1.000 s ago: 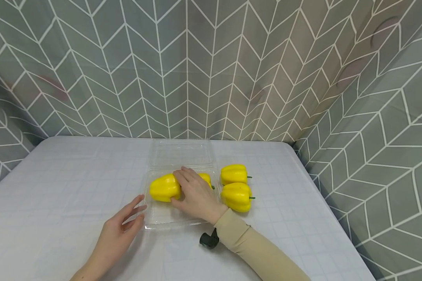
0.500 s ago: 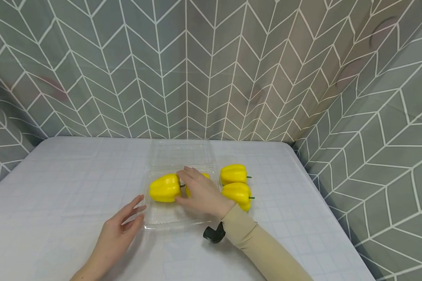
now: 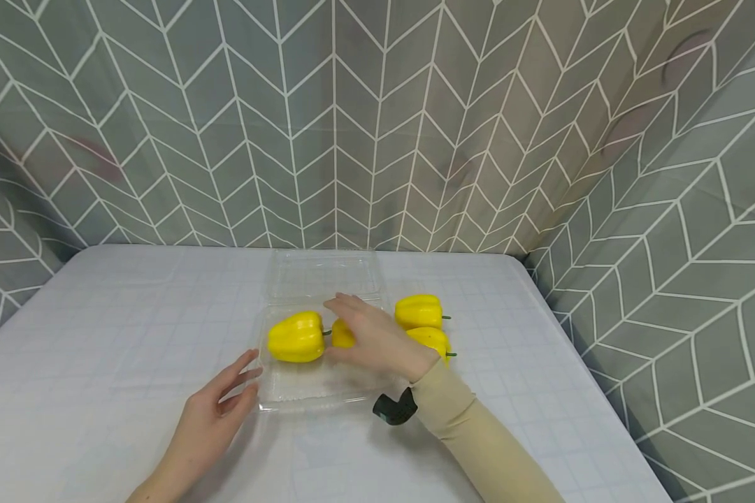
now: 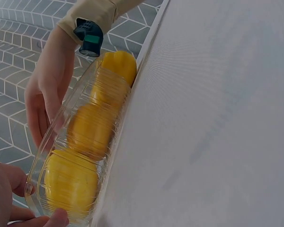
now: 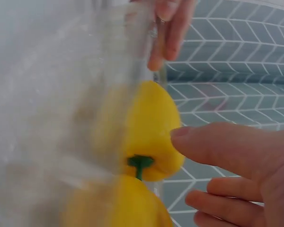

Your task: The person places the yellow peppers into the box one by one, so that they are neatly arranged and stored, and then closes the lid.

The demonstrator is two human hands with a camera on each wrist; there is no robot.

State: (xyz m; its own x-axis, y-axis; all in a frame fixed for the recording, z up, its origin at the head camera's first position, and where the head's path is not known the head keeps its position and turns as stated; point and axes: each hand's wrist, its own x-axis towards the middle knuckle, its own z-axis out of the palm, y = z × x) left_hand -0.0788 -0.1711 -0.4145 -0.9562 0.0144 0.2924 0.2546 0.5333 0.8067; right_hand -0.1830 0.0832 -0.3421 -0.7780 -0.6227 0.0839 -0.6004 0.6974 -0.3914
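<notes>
Yellow peppers sit on a table. One pepper [image 3: 296, 337] lies on its side in the clear plastic box [image 3: 302, 391], on the left part. A second pepper [image 3: 342, 334] lies right next to it in the box, mostly hidden under the right hand [image 3: 377, 342]. A moment ago the right hand lay partly over the left pepper. Now it has slid to the right, so all of the left pepper and its green stem show. The fingers of this hand are loosely bent over the second pepper; the pictures do not show if they grip it.

The left hand [image 3: 217, 412] has not moved. Its fingers are straight and relaxed, and the tips touch the near left edge of the box.

Two more peppers [image 3: 418, 311] lie on the table just to the right of the box, one behind the other. The box lid [image 3: 324, 272] lies open at the back.

The table has a pale cloth [image 3: 101, 335] with a faint grid of squares. Grey curtains [image 3: 415, 126] with white zigzag lines hang behind and to the right.
</notes>
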